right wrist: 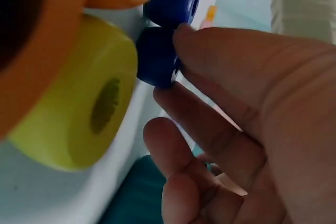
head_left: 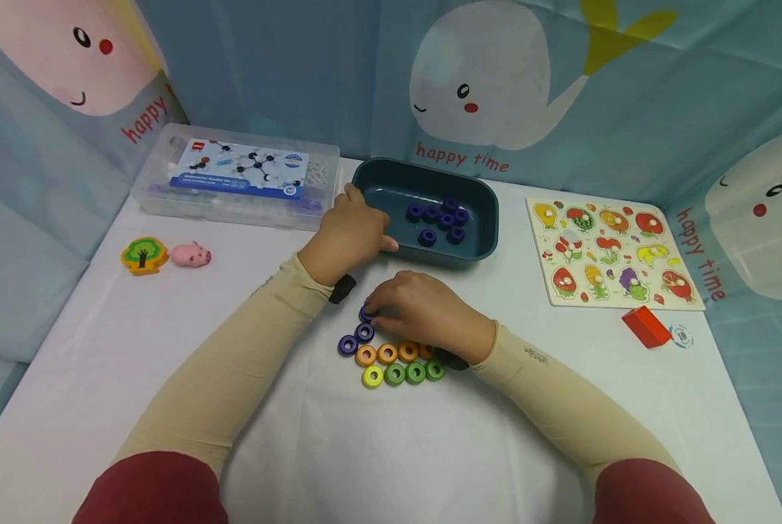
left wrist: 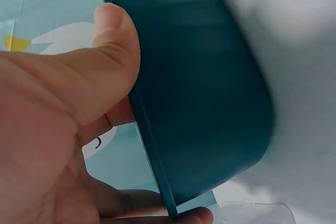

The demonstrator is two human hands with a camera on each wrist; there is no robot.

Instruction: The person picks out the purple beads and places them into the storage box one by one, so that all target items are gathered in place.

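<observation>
My left hand (head_left: 350, 234) holds the left end of a dark teal plastic bin (head_left: 430, 251); in the left wrist view its thumb and fingers are at the bin's rim (left wrist: 144, 124). Inside the bin lie several dark blue ring beads (head_left: 446, 220). My right hand (head_left: 423, 306) pinches a dark blue bead (right wrist: 156, 56) between thumb and finger, at the end of a slanting line of blue beads (head_left: 348, 345). Below these sit a row of orange beads (head_left: 387, 354), a yellow bead (head_left: 373, 376) and several green beads (head_left: 415, 373). My right hand partly covers the orange row.
A clear case with a printed label (head_left: 236, 175) lies at the back left. Before it are a tree toy (head_left: 144, 255) and a pink pig (head_left: 190, 255). At the right lie a fruit puzzle board (head_left: 616, 251) and a red block (head_left: 646, 327). A curtain hangs behind.
</observation>
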